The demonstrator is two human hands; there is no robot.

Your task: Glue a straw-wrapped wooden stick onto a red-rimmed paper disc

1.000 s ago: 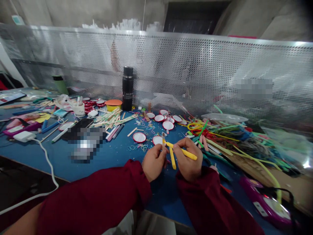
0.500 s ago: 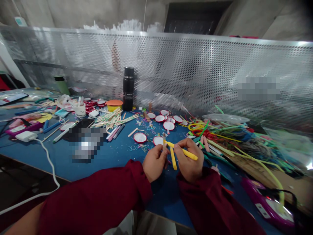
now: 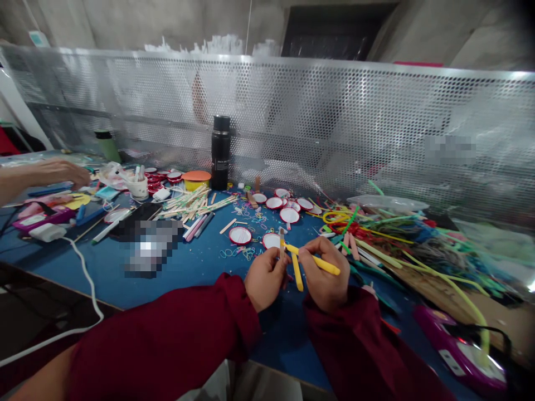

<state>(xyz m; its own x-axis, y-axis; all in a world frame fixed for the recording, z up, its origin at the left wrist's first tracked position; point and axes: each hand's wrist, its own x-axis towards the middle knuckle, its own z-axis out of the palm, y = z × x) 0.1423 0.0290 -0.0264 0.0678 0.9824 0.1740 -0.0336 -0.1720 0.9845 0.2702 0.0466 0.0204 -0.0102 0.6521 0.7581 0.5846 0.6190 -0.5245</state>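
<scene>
My left hand [image 3: 264, 281] is closed, pinching a thin wooden craft stick [image 3: 282, 243] that points upward. In my right hand [image 3: 329, 275] is a yellow marker [image 3: 325, 264], gripped like a pen, its tip at the side of the stick. A second yellow piece [image 3: 298, 274], perhaps a marker cap or another marker, slants down between my hands; what supports it is hidden. Just beyond the stick lies a white disc with a red rim [image 3: 271, 240], partly covered by my left hand. Another such disc [image 3: 240, 235] rests to its left among small coloured rubber bands [image 3: 237, 253].
A black bottle [image 3: 220, 153] stands at the back. Craft sticks [image 3: 188, 203], markers [image 3: 198, 227] and a phone [image 3: 152, 248] lie left. Tangled pipe cleaners [image 3: 401, 234] and a purple device [image 3: 463, 351] are right. Another person's hand [image 3: 62, 172] reaches in at far left.
Another person's hand has come into view at the far left, over the table. My own hands keep nearly the same pose, with the marker tip still at the stick.
</scene>
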